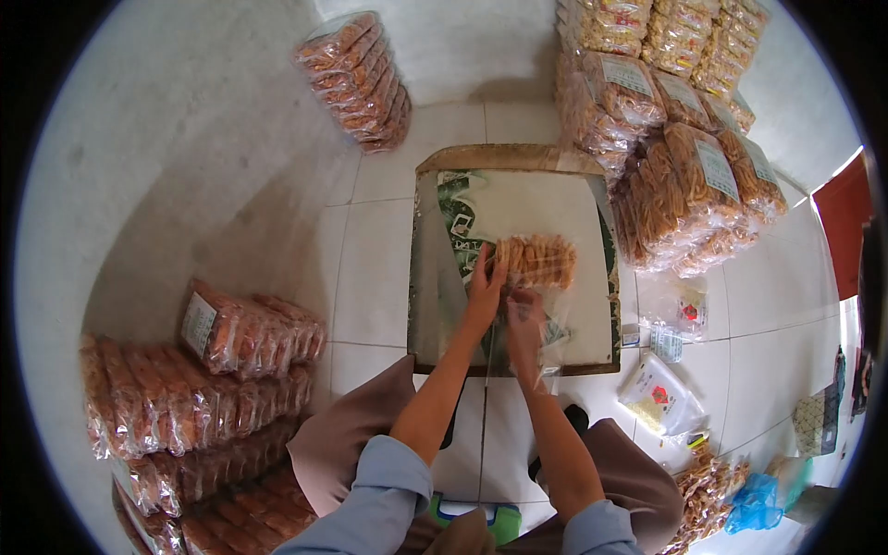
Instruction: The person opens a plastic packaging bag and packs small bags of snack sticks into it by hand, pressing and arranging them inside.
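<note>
A clear plastic bag of light brown snack sticks [541, 261] lies on a low wooden table [578, 205] in front of me. My left hand [486, 282] is at the bag's left end, with its fingers closed on the plastic. Just below the bag, my right hand [524, 313] is closed on the loose plastic at its near edge. The snack sticks stand in a row inside the bag. Some loose clear film hangs down beside my right wrist. Under the bag, a green and white printed sheet covers part of the tabletop.
Stacked snack bags [694, 176] stand at the upper right, another stack [356, 79] at the upper left, and packed bags [166, 398] at the lower left. White packets [661, 393], loose snacks [708, 495] and a blue bag [754, 504] lie to the right. A green case [507, 524] sits between my legs.
</note>
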`<state>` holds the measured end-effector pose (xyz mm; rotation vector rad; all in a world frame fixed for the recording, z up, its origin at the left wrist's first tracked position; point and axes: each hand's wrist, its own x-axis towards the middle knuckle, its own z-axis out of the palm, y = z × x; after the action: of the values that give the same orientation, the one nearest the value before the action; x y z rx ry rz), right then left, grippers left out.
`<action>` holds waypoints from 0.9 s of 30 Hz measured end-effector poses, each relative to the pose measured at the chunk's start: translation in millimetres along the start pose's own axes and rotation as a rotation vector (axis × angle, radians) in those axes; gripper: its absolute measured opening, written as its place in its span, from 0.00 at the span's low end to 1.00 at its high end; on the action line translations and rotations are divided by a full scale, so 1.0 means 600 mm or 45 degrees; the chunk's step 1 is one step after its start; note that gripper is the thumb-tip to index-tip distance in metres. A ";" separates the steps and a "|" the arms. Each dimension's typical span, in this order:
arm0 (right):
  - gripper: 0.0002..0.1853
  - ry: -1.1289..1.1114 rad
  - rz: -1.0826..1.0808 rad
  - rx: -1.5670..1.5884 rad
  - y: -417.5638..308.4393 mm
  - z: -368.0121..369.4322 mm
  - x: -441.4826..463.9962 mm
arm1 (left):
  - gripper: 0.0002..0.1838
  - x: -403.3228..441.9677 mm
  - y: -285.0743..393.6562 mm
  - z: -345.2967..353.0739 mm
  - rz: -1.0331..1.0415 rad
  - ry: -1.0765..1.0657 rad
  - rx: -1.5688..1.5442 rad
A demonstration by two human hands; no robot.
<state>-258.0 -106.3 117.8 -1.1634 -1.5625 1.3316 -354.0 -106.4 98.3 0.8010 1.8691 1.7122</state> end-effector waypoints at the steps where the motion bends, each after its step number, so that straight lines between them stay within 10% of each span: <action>1: 0.09 -0.002 0.001 -0.001 0.003 -0.005 0.001 | 0.27 -0.014 0.000 -0.003 -0.002 0.002 0.000; 13: 0.11 -0.189 -0.164 0.076 0.027 0.006 0.020 | 0.19 -0.046 0.041 0.009 -0.178 0.079 0.374; 22: 0.13 -0.166 -0.285 0.260 0.058 0.015 0.033 | 0.19 -0.058 -0.006 -0.007 0.176 0.004 0.417; 27: 0.15 -0.187 -0.236 -0.280 0.050 -0.036 0.000 | 0.18 -0.064 0.022 -0.005 -0.130 0.082 0.366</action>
<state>-232.8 -98.8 91.7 -1.0391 -1.9130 1.1667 -327.3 -135.0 110.5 0.7488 2.1932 1.4427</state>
